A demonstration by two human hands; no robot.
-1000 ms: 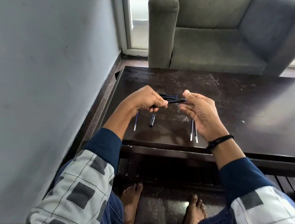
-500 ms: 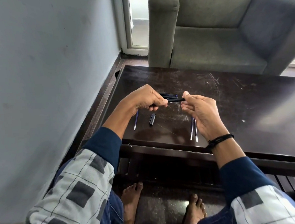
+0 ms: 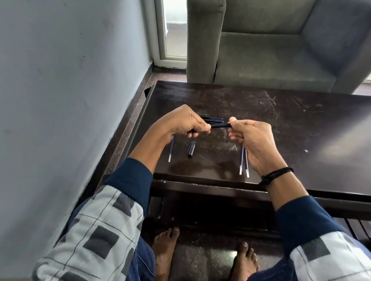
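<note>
Grips black pen [image 3: 220, 126] with left hand [image 3: 183, 124] curled round one end; pinches other end between right hand [image 3: 253, 139] thumb and fingertips; holds it above tabletop [image 3: 290, 132], just beyond loose cap [image 3: 192, 149].

Dark table [image 3: 290, 136] with refills [image 3: 241, 160], cap [image 3: 191, 149], pens [image 3: 214, 118]

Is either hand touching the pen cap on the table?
No, the pen cap lies alone; the left hand and right hand grip a pen.

Soft daylight enters from the glass door [image 3: 172, 24] ahead, leaving pale glare on the dark table [image 3: 313, 134]. Shadows are faint. Wide-angle bending curves the edges; the top-right corner looks blurred.
</note>
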